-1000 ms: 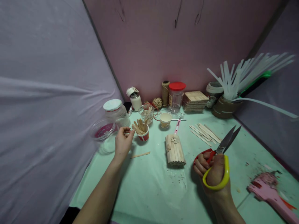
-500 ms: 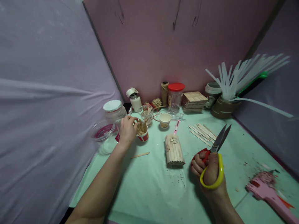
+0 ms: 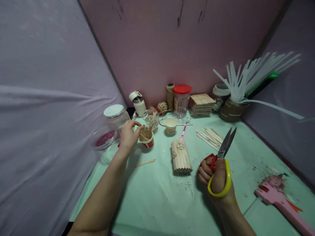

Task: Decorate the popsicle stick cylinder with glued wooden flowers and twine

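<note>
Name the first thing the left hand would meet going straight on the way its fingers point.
Probably the wooden sticks standing in the red-and-white cup, just beyond the fingers of the left hand; depth is unclear, so it may be touching them.

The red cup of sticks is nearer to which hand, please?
Left. The left hand is just left of the red cup; the right hand, holding scissors, is well to its right.

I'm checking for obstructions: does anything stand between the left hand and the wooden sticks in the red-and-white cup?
Nothing visible does. The left hand is right beside the upper ends of the wooden sticks in the red-and-white cup; whether it touches them is unclear.
</note>
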### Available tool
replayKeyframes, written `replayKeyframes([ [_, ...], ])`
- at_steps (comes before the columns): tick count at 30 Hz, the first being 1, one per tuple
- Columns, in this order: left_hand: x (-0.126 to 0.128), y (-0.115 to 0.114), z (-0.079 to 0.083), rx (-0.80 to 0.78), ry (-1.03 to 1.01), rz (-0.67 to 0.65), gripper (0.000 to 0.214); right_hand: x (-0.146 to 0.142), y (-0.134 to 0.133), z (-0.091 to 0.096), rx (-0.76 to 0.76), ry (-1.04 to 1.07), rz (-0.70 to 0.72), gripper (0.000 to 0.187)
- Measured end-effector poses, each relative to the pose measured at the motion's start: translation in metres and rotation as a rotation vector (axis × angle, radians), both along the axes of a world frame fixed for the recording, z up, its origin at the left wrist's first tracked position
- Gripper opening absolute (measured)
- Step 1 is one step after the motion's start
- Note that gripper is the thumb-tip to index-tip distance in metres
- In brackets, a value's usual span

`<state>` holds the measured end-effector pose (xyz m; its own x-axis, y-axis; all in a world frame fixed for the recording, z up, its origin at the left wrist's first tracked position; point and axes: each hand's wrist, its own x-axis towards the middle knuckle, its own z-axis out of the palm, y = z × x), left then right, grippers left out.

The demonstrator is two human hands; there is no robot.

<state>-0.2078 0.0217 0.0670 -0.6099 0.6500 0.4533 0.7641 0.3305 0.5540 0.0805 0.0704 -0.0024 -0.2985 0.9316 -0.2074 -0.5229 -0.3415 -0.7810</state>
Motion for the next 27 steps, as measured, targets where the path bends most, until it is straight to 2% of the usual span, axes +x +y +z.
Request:
replayKeyframes([
  [2, 0.002, -0.004, 0.009, 0.121, -0.133, -0.048, 0.011, 0.0, 0.0, 0.0, -0.012, 0.004, -0.005, 0.053],
  [7, 0.024, -0.019, 0.038, 0.6, -0.401, -0.178, 0.021, 0.0, 0.0, 0.0, -0.026, 0.008, 0.003, 0.053],
  [9, 0.04, -0.027, 0.049, 0.7, -0.456, -0.219, 0.022, 0.001, 0.0, 0.0, -0.021, 0.008, 0.007, 0.053],
  [11, 0.06, -0.035, 0.053, 0.735, -0.544, -0.278, 0.021, 0.001, 0.0, 0.0, -0.008, 0.008, 0.007, 0.052],
  [14, 0.099, -0.044, 0.043, 0.638, -0.812, -0.363, 0.02, 0.0, -0.001, 0.0, 0.036, 0.004, -0.014, 0.05],
  [18, 0.161, -0.048, 0.003, 0.234, -1.366, -0.476, 0.024, 0.004, -0.008, 0.004, 0.052, 0.024, -0.013, 0.049],
  [20, 0.187, -0.046, -0.017, 0.105, -1.578, -0.479, 0.03, 0.012, -0.016, 0.008, 0.053, 0.027, 0.022, 0.05],
  [23, 0.211, -0.039, -0.036, -0.014, -1.735, -0.447, 0.034, 0.033, -0.031, 0.012, 0.064, -0.046, 0.08, 0.054],
  [27, 0.224, -0.024, -0.047, -0.087, -1.821, -0.447, 0.035, 0.074, -0.056, 0.011, 0.09, -0.267, 0.136, 0.055],
])
